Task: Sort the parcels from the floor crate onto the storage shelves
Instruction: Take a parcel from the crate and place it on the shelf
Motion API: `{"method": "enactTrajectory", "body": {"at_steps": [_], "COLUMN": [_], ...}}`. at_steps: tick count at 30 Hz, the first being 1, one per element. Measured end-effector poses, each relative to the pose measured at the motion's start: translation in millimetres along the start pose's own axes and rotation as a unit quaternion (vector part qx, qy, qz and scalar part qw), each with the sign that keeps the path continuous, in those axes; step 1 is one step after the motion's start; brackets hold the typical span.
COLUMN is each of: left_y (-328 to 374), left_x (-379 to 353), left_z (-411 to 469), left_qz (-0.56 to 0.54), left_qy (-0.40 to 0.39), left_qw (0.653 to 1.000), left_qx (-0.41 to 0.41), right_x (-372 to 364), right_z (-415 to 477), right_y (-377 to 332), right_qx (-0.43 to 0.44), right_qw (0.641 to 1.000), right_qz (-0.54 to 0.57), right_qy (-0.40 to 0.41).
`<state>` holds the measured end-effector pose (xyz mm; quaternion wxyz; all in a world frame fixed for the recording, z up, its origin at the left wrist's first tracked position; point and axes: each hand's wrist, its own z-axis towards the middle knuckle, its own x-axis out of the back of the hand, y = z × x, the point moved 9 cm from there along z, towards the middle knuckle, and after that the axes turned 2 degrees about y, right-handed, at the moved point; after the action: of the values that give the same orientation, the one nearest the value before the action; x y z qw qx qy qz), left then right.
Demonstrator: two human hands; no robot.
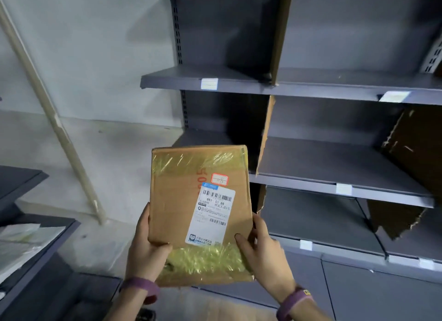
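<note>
One grey metal shelving unit [311,158] fills the right side, with three flat shelf boards in view, one above the other. At least five upright sheets of brown cardboard [282,33] split the shelves into bays; several are torn and ragged at the edges. A second dark shelf unit [21,182] stands at the left and carries pale, plastic-wrapped packets [26,237]. One beige pipe [47,105] runs slantwise across the plain grey wall.

One parcel [177,213] is held in the air in front of the lower shelves, resting on none of them. It is a flat, rectangular box of brown cardboard, with two bands of glossy, wrinkled yellow tape, one across the far end and one across the near end.

The left hand [148,251] grips its left edge and the right hand [265,253] its right edge. The fingers [241,243] are clamped on the box, thumbs on the front face and the rest behind.

One white shipping label [212,215] bears several barcodes and the characters "661- C1 69"; the smaller print is too fine to read. Red printed digits, "50", run beside it.

Five blank-looking white tags [209,84] sit on the shelf front edges. Two purple wristbands [141,286] show, one per wrist. One small red-bordered sticker [219,179] carries a handwritten mark that I cannot make out.
</note>
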<state>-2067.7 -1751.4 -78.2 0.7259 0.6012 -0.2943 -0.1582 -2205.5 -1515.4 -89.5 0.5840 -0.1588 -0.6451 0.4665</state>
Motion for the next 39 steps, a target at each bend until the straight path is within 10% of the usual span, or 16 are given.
{"method": "enactTrajectory", "body": {"at_steps": [24,39], "left_y": [-48,43], "left_x": [-26,-153], "left_z": [-75,-151], "left_qz": [0.055,0.031], "left_qy": [-0.017,-0.076], "left_qw": [0.992,0.996], "left_qx": [0.113,0.040], "right_x": [-13,156], "right_z": [-53,-99], "right_y": [81,143], "right_qx": [-0.078,-0.062], "right_qw": [0.995,0.997], "right_qz": [-0.028,-0.023], "right_qy": [-0.057,0.040]}}
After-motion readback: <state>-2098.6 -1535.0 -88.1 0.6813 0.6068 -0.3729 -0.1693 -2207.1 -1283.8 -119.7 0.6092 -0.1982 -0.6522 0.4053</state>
